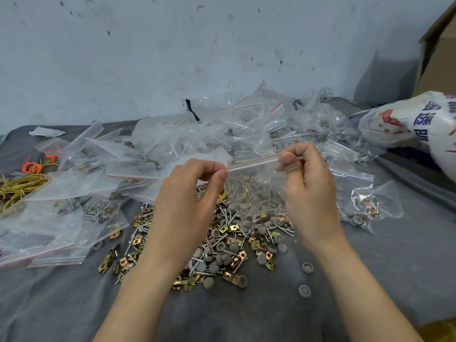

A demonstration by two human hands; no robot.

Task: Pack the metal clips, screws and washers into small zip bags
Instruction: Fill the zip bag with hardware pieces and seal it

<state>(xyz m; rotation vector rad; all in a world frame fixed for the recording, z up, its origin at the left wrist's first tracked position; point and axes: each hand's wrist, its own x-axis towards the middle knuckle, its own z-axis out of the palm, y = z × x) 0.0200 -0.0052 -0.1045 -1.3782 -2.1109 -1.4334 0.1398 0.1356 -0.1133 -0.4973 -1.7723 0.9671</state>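
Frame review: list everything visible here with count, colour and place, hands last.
held zip bag: one, clear with a red strip, above the pile, between both hands.
metal clips: many, brass-coloured, loose in the central pile.
screws: many, silver, mixed into that pile.
washers: many, grey, round, in the pile; two lie apart to its right.
zip bags: dozens, clear, heaped at the back and left, some filled.
cords: a bundle, yellow and orange, far left.
sack: one, white with print, right.
cardboard box: one, brown, top right corner.
cloth: one, grey, under everything.
left hand: pinches the held bag's left top corner.
right hand: pinches its right top corner.
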